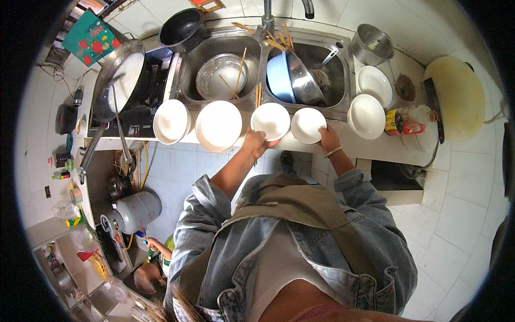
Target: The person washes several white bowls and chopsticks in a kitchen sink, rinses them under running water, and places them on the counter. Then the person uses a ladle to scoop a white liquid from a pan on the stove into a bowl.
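Note:
My left hand (256,141) grips the near rim of a white bowl (270,121) at the counter's front edge. My right hand (329,140) holds the right side of a smaller white bowl (308,125) just beside it. Left of them stand a large white bowl (218,125) and another white bowl (172,122); a further white bowl (366,116) is to the right. Behind, the left sink basin holds a metal bowl (222,76) with chopsticks and whitish liquid. A blue basin (280,76) and a steel basin (303,78) lean together in the right basin.
A wok (105,100) sits on the gas stove at left, its handle jutting past the counter. A black pot (182,30) is behind. A steel pot (372,44), a plate (375,86) and an oil bottle (414,120) stand at right. A gas cylinder (136,212) and another person (151,275) are lower left.

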A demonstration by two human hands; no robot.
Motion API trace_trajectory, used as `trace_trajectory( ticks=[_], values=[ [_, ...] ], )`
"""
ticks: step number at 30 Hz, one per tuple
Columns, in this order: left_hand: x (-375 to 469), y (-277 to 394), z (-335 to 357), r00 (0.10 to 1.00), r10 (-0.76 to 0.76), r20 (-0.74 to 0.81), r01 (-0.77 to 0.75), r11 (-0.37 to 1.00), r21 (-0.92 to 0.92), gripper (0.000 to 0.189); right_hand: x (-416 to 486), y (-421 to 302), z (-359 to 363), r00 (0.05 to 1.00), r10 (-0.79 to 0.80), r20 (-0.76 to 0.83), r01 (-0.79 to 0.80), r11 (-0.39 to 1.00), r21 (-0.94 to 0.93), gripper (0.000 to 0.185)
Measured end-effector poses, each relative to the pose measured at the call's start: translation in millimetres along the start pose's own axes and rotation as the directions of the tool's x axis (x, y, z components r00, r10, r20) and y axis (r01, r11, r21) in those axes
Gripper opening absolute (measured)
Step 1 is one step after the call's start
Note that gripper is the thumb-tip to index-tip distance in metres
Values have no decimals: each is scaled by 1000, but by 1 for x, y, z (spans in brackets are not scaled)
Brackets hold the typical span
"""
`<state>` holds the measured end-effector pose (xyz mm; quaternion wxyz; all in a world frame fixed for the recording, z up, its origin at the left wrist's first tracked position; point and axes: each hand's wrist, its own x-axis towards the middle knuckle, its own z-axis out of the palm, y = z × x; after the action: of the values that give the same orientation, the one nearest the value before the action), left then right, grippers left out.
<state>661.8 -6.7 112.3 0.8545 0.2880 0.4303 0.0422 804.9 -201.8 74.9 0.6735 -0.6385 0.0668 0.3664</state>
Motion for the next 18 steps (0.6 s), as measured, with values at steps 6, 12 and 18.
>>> trace_trajectory(
  ticks=[6,12,18],
  values=[
    [-15,11,13,999,50,-9,-49,996,79,71,4,14,0,988,-152,-5,146,960,-237,37],
    [-34,30,16,998,61,17,-62,990,127,69,7,17,-6,854,-520,22,384,600,-702,46],
    [-86,35,25,990,139,7,-138,975,175,63,-69,-47,44,576,-775,261,723,334,-605,45]
  ],
)
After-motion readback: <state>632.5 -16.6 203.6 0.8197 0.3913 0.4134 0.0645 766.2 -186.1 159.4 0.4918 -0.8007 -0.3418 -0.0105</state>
